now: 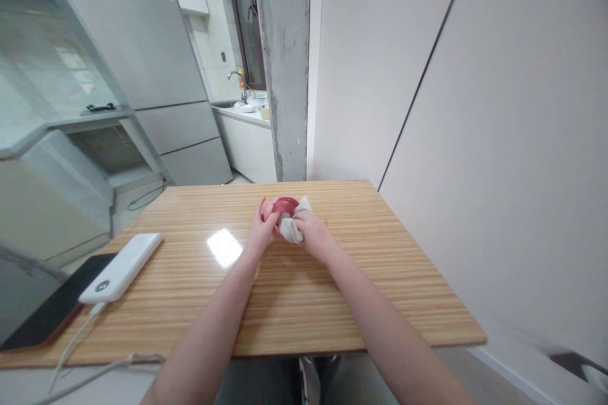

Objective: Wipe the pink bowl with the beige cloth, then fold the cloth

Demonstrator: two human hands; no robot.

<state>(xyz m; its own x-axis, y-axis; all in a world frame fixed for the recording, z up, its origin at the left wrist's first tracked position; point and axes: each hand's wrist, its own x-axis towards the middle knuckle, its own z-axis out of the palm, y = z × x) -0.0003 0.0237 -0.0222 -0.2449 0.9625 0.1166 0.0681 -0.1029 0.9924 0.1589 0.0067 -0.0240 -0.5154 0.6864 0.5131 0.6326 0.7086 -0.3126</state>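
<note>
A pink bowl-like vessel point(285, 204) is near the far side of the wooden table, its reddish inside partly in view. My left hand point(263, 226) is closed on its left side, with the thumb at the near rim. In my right hand point(313, 232) is a crumpled white tissue or cloth point(291, 230), pressed against the vessel's near right side. One corner of the white piece sticks up beyond my fingers. Between them, my hands and the white piece hide the vessel's lower part, and I cannot tell whether it touches the table.
The wooden table point(380, 291) carries a white power bank point(122, 267) with a white cable point(78, 335) at the left, next to a dark flat pad point(52, 304). A white wall panel point(456, 139) runs along the right. Beyond stand a fridge point(142, 44) and a sink counter point(247, 133).
</note>
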